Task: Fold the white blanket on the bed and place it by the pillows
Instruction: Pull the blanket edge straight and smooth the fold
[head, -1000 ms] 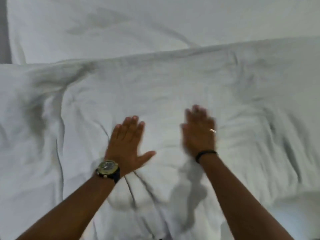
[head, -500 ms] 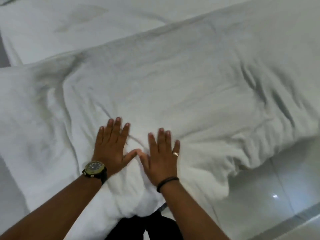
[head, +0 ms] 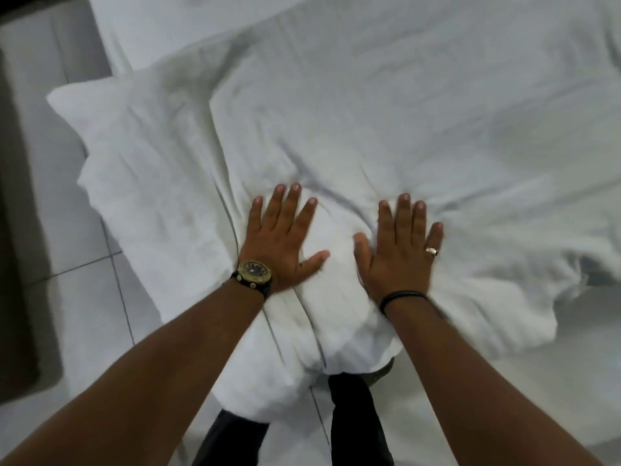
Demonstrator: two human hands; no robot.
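White glossy floor tiles (head: 84, 270) with thin dark grout lines fill the space left of the hands, and a dark brown strip (head: 13, 230) (too blurred to identify) runs along the far left edge. Ahead of the hands lies the bed (head: 201, 25), covered in a smooth white sheet.

On that bed sits the thick white crumpled blanket (head: 386, 122), bunched in soft folds; it spreads out from under both palms, reaches far beyond the fingertips, and hangs over the bed's near edge below the wrists. One rumpled corner of it juts out to the left of the left hand, over the tiles.

Left hand (head: 281, 243) lies flat on the blanket, palm down, fingers straight and slightly spread, thumb pointing toward the other hand; it grasps nothing. Its wrist carries a gold-faced wristwatch with a black strap (head: 253, 272).

Right hand (head: 400, 255) lies flat just beside it, a short gap of puffed fabric between the two thumbs, fingers likewise straight and holding nothing. A silver ring (head: 431, 251) sits on one finger and a thin black cord bracelet (head: 401, 297) circles the wrist.

Below the wrists, between the forearms, the person's dark trousers (head: 354, 418) show under the hanging blanket.
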